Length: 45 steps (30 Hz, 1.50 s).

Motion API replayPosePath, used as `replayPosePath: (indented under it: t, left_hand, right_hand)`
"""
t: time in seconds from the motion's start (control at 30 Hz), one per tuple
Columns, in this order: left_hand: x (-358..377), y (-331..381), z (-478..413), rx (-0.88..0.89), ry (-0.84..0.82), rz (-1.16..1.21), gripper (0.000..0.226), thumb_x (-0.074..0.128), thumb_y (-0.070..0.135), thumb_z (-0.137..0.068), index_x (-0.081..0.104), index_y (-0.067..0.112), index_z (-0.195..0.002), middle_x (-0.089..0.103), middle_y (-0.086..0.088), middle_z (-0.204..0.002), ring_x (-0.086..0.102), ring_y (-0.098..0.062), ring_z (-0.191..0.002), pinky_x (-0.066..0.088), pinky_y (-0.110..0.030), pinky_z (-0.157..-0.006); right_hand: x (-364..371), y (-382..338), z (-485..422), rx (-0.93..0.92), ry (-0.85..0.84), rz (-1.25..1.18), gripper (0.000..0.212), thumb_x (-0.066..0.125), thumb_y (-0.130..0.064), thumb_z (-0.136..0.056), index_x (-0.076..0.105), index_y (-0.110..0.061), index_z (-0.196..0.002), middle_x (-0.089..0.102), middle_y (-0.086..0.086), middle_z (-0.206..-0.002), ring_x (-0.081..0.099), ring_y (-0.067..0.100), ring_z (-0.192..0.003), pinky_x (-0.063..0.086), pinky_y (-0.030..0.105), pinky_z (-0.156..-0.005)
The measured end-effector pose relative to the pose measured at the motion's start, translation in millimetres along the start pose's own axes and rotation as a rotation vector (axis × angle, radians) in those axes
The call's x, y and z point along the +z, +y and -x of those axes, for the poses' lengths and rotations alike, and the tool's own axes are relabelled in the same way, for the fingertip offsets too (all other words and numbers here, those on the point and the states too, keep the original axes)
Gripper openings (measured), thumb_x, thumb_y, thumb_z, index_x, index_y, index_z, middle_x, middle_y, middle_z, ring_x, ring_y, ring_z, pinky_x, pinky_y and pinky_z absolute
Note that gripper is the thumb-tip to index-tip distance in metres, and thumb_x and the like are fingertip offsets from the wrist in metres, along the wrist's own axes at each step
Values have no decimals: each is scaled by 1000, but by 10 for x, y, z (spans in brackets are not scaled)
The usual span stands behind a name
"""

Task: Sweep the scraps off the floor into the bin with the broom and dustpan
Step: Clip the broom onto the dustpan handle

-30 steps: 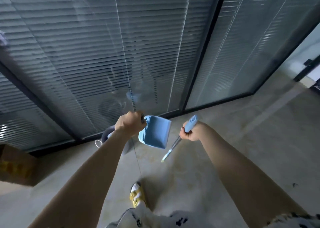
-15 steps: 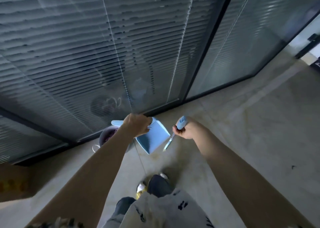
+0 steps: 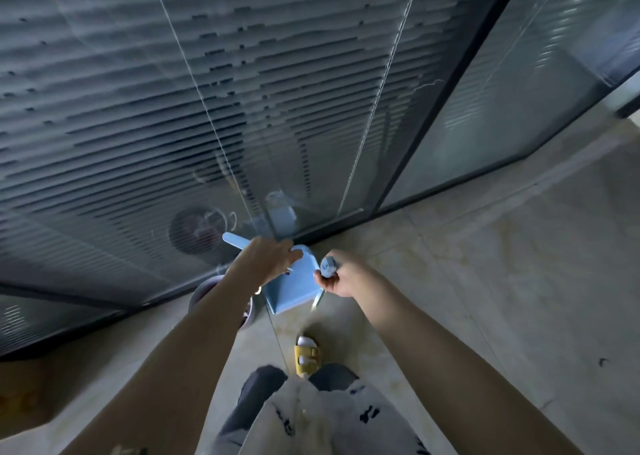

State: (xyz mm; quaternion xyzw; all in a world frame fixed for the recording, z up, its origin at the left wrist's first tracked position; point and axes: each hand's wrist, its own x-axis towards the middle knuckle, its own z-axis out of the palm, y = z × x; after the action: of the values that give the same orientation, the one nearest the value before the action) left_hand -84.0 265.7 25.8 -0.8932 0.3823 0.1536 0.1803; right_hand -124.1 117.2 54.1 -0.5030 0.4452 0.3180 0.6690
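The left hand [image 3: 268, 259] grips a light blue plastic dustpan [image 3: 292, 288] by its handle, the pan hanging with its flat back toward the camera, just above a round grey bin [image 3: 204, 290] that stands on the pale stone floor [image 3: 485, 281] against a glass wall with slatted blinds [image 3: 173, 108]. Just beside the pan, the right hand [image 3: 341, 278] is closed around the light blue handle of a broom [image 3: 327, 267], whose thin metal shaft runs downward. A foot in a yellow sandal [image 3: 306, 354] stands below.

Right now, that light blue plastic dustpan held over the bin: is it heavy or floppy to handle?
Probably light: the left hand alone holds the light blue plastic dustpan tilted above the round grey bin. Likely stiff too, since its flat panel keeps straight edges with no sag. Its smooth plastic might be somewhat slippery, so a firm hold on the handle seems wise.
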Motion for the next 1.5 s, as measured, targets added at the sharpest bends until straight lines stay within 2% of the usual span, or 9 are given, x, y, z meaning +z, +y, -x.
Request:
replayPosePath:
  t: [0.1,0.27,0.4,0.67,0.77,0.9,1.03,1.23,1.5]
  left_hand:
    - [-54,-65,-76,-46,82,89,48,89,49,-44,72,18,-76,66,2,-67,67,-14,-53,50,-20,-42]
    - [-26,-329,-325,-116,-1,319,33,53,34,-94,55,12,-118,63,-1,-117,60,-20,-110,47,-30,-92]
    - [26,-510,-374,-31,47,340,37,51,42,-92,57,16,-117,63,0,-115,60,-21,-109,45,-30,-91]
    - [181,-847,-452,10,63,508,46,58,55,-82,54,20,-112,58,5,-107,60,-18,-97,50,-33,-88]
    - [245,-889,-446,-9,75,393,56,50,70,-76,52,25,-108,58,9,-105,61,-17,-95,49,-26,-82]
    - [250,-891,-416,-2,62,349,63,44,76,-76,49,26,-113,58,11,-110,63,-18,-98,43,-24,-75]
    - [237,-920,-401,-20,32,412,57,45,71,-77,48,26,-112,61,11,-109,63,-20,-95,42,-25,-72]
    - [271,-852,-319,-82,113,441,77,16,73,-63,47,24,-114,63,7,-108,65,-26,-91,48,-29,-71]
    - [230,-977,-324,-110,95,476,74,24,69,-62,46,22,-114,61,6,-111,63,-26,-89,33,-25,-65]
  right_hand:
    - [173,-89,-113,11,-22,-39,31,30,4,-96,44,-4,-68,50,6,-32,50,11,-25,43,14,-29]
    - [408,-381,-325,9,-44,-10,30,38,-4,-98,48,-4,-70,54,9,-52,51,10,-33,43,13,-30]
    - [543,-493,-456,22,-21,77,28,40,-9,-98,47,-7,-71,50,1,-30,43,6,-21,40,11,-29]
    - [694,-610,-665,84,57,232,34,26,3,-96,45,3,-67,53,9,-35,46,10,-19,43,15,-29]
    - [739,-617,-690,64,63,422,25,31,10,-96,51,6,-81,53,9,-58,48,9,-21,43,16,-28]
    - [699,-462,-847,-164,55,818,25,53,-7,-95,64,4,-114,68,14,-84,70,23,-68,60,26,-59]
    - [646,-395,-844,-387,37,1022,39,69,-16,-86,62,0,-120,69,19,-111,65,29,-106,50,34,-94]
    - [738,-377,-896,-526,88,1244,33,69,-26,-82,69,-11,-111,72,13,-107,64,26,-107,46,26,-85]
    - [792,-367,-950,-616,128,1193,28,72,-29,-79,73,-10,-99,75,9,-97,68,23,-98,41,18,-71]
